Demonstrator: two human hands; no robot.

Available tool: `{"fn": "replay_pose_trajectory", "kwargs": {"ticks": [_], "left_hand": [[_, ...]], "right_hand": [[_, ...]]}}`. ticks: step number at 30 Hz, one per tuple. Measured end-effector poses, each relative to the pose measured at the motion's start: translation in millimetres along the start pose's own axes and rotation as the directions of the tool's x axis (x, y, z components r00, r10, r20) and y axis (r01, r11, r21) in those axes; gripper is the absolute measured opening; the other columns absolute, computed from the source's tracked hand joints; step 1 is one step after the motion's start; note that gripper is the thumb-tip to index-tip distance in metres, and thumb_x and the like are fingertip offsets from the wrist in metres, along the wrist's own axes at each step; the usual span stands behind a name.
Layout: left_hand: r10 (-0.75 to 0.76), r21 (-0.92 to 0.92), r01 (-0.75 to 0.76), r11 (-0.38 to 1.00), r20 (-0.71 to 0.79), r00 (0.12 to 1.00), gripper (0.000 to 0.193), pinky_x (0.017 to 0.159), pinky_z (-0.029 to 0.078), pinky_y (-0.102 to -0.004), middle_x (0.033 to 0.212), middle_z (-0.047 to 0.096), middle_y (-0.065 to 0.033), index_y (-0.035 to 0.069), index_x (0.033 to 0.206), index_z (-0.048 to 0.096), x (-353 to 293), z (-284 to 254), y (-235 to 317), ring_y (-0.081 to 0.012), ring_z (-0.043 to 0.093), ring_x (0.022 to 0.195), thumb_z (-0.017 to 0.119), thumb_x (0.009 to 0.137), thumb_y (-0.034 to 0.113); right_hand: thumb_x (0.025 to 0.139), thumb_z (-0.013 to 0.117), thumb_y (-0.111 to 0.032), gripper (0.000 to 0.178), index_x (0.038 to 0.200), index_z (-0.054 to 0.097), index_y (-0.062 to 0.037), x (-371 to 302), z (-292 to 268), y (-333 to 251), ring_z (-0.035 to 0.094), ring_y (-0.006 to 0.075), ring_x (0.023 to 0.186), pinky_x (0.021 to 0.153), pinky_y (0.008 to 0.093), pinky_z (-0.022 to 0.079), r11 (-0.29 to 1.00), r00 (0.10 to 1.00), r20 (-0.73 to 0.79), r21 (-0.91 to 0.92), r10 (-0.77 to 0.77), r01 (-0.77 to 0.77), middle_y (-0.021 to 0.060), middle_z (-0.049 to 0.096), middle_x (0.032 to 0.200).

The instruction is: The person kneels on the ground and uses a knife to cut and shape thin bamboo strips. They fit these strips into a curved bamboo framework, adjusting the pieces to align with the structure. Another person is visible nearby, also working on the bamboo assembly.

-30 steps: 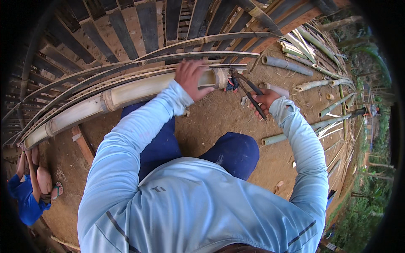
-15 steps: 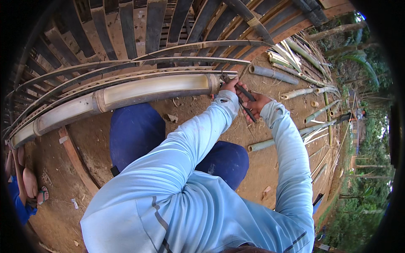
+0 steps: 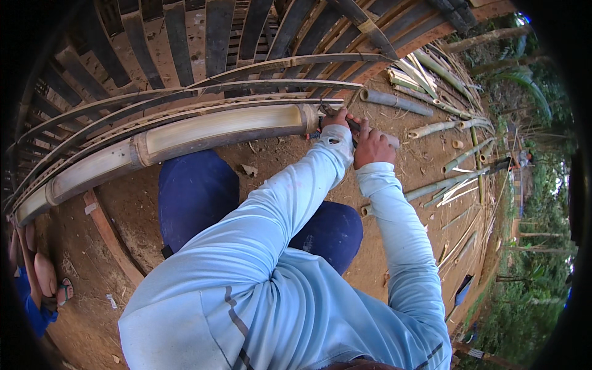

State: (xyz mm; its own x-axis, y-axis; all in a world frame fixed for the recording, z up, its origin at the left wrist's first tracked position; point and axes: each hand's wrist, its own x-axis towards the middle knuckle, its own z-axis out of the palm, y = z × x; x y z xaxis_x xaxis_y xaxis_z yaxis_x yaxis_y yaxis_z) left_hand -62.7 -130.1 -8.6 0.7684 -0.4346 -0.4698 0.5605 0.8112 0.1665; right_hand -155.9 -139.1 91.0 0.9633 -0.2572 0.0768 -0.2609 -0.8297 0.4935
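A thick bamboo pole (image 3: 225,127), cut open along its upper side so pale hollows show, lies along the slatted structure. At its right end my left hand (image 3: 336,119) is closed around the front part of a dark plier-like tool (image 3: 353,125). My right hand (image 3: 374,148) is closed over the rear of the same tool, just right of and nearer than the left. A short greyish end sticks out beyond my right fingers. The tool's jaws are mostly hidden at the pole end, where a thin dark strand or wire shows.
Bamboo slats (image 3: 216,43) form a structure along the far side. Loose bamboo poles (image 3: 394,102) and split strips lie on the dirt to the right. A wooden plank (image 3: 114,237) lies at left. Another person's sandalled foot (image 3: 65,291) shows at the far left.
The tool's spread dark handles have come together and swung. My right hand has moved slightly left and turned, its back now facing up. My left hand stays at the pole end.
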Motion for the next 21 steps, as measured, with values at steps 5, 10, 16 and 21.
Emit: {"fn": "replay_pose_trajectory", "kwargs": {"ticks": [5,10,16,21], "left_hand": [[0.055,-0.035,-0.052,0.998,0.089,0.994,0.027,0.044,0.043,-0.0298,0.061,0.057,-0.0037,0.010,0.071,0.051,-2.9,-12.6,14.8,-0.0163,0.054,0.048,0.059,0.088,0.030],[0.387,0.835,-0.548,0.058,0.487,0.783,0.041,0.073,0.048,-0.0377,0.084,0.060,-0.0068,0.004,0.095,0.055,-61.7,-63.1,48.0,-0.0241,0.059,0.081,0.073,0.075,0.035],[0.065,0.427,-0.266,-0.864,0.619,0.783,0.090,0.105,0.024,-0.0567,0.136,0.039,-0.0151,0.004,0.134,0.035,-78.9,-14.6,148.3,-0.0312,0.038,0.125,0.078,0.062,0.038],[0.007,0.288,-0.139,-0.948,0.456,0.890,0.107,0.105,0.020,-0.0604,0.138,0.037,-0.0131,0.008,0.143,0.024,-62.2,-22.9,162.7,-0.0311,0.036,0.128,0.080,0.055,0.032]], "right_hand": [[0.087,0.045,-0.017,0.048,0.135,0.042,-0.0141,12.0,-3.0,-0.6,0.063,0.0312,0.092,0.074,0.0419,0.051,0.999,0.994,0.099,0.035,-0.041,0.038,0.0139,0.059,0.104],[0.089,0.044,-0.017,0.038,0.128,0.047,-0.0140,7.9,2.8,13.1,0.064,0.0296,0.088,0.068,0.0408,0.054,0.994,0.994,0.019,0.036,-0.108,0.107,0.0142,0.059,0.099],[0.084,0.046,-0.013,0.044,0.128,0.047,-0.0146,14.7,-15.3,16.8,0.064,0.0304,0.090,0.078,0.0450,0.048,0.993,0.985,0.133,0.063,-0.112,0.105,0.0133,0.062,0.099],[0.082,0.048,-0.011,0.047,0.129,0.046,-0.0150,28.2,-20.9,21.8,0.063,0.0323,0.094,0.080,0.0443,0.049,0.990,0.959,0.245,0.059,-0.140,0.129,0.0138,0.061,0.104]]}}
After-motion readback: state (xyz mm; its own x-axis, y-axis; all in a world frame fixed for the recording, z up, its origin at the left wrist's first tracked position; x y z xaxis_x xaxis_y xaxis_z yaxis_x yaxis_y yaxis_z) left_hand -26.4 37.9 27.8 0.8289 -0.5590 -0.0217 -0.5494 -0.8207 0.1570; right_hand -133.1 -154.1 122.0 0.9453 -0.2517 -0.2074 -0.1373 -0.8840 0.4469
